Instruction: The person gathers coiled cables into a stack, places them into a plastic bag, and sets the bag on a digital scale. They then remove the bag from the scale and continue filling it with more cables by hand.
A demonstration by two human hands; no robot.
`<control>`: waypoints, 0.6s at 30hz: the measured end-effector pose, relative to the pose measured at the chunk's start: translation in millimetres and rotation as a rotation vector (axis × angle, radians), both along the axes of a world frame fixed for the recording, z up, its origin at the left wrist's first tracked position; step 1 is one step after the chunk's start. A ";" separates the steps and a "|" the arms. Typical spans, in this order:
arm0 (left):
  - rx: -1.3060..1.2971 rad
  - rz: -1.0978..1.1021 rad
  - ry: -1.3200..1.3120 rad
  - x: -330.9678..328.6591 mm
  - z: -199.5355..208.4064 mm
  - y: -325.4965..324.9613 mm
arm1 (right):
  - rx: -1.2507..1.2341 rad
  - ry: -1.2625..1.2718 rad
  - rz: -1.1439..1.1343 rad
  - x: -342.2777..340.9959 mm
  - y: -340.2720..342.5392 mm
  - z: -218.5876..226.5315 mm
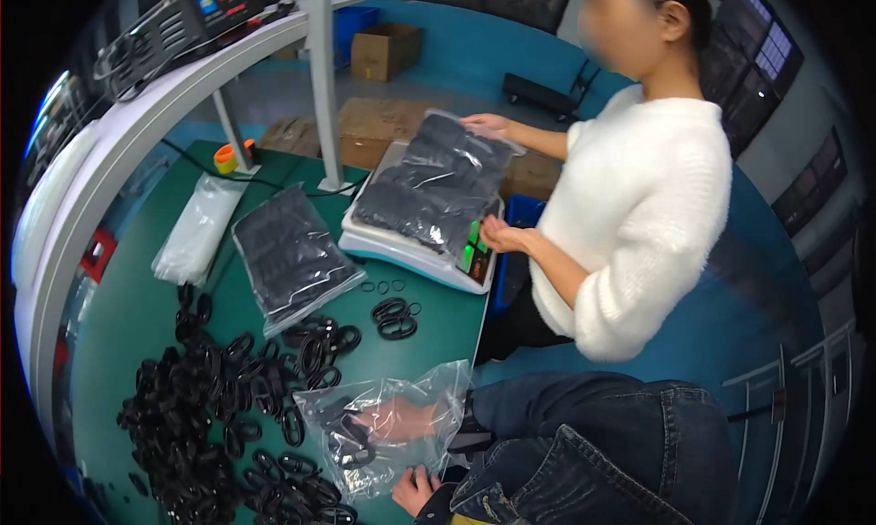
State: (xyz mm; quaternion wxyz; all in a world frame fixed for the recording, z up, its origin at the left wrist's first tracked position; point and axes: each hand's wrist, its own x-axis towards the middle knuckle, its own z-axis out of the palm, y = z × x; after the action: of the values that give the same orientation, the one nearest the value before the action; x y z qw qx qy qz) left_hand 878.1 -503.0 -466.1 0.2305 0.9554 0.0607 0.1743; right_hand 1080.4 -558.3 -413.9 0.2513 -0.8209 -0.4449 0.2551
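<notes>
My right hand (401, 421) reaches inside a clear plastic bag (433, 388), seen through its film. Its fingers are closed around black looped pieces (354, 452), which look like small coiled cables. Below it, my left hand (416, 490) has its fingers curled at the bag's lower edge. Beside the bag spreads a big heap of similar black loops (182, 415). A smaller group of loops (394, 319) lies apart, close to a few thin black rings (383, 287).
Across the green table (438, 338), a co-worker in a white fluffy sweater (639, 215) handles a filled bag (438, 178) on a white scale (411, 259). Another filled bag (294, 256) lies beside empty clear bags (201, 228). A metal post (324, 87) rises at the back.
</notes>
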 end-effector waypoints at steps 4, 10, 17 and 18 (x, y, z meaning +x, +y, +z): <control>-0.072 0.014 -0.009 -2.4 -1.8 -9.4 | 0.186 -0.263 -0.009 1.3 -8.5 -15.3; -0.083 0.011 -0.032 -0.3 10.0 -11.0 | 0.416 -0.245 -0.066 6.6 -1.3 -23.2; -0.177 0.001 -0.024 1.4 21.8 -17.5 | 0.383 -0.151 -0.267 -13.7 3.4 -29.0; -0.188 0.008 -0.030 1.9 24.1 -17.5 | 0.381 -0.145 -0.278 -14.3 4.5 -29.5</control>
State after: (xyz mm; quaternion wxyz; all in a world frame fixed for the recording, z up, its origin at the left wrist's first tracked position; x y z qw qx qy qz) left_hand 880.0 -520.5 -441.9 0.3192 0.9266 0.0773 0.1831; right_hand 1066.1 -553.7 -443.4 0.4017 -0.8282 -0.3844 0.0699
